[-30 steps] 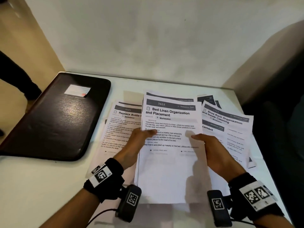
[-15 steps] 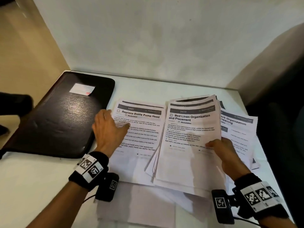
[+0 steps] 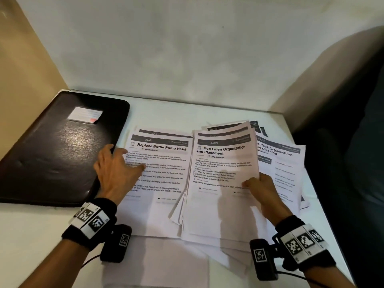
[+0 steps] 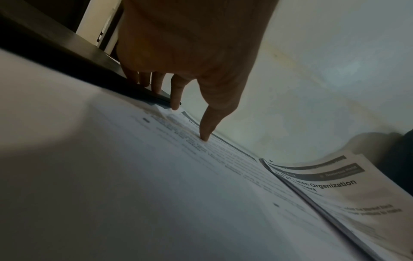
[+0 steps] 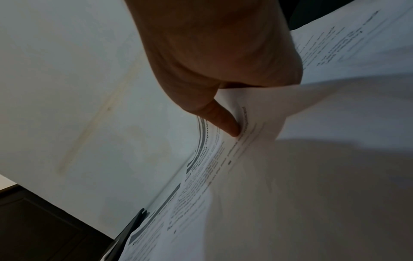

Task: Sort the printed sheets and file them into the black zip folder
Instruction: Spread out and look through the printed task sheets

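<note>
A closed black zip folder (image 3: 56, 150) lies at the table's left. Beside it lies a sheet headed "Replace Bottle Pump Head" (image 3: 164, 169). My left hand (image 3: 116, 169) rests flat on that sheet's left edge, fingers straight, thumb tip (image 4: 204, 136) pressing the paper and fingertips at the folder's edge (image 4: 67, 58). My right hand (image 3: 259, 188) pinches the right edge of a stack topped by "Bed Linen Organization and Placement" (image 3: 220, 183), thumb (image 5: 225, 121) on top, the other fingers hidden beneath. A "Shoe Rack Organization" sheet (image 3: 284, 167) lies further right.
More sheets lie fanned under the stack and toward the table's near edge (image 3: 158, 265). A white wall (image 3: 187, 48) rises behind the table. A dark chair or cloth (image 3: 357, 163) stands right of the table's right edge.
My left hand let go of the Bed Linen stack and moved left onto the Replace Bottle Pump Head sheet. My right hand carried the stack right, uncovering that sheet.
</note>
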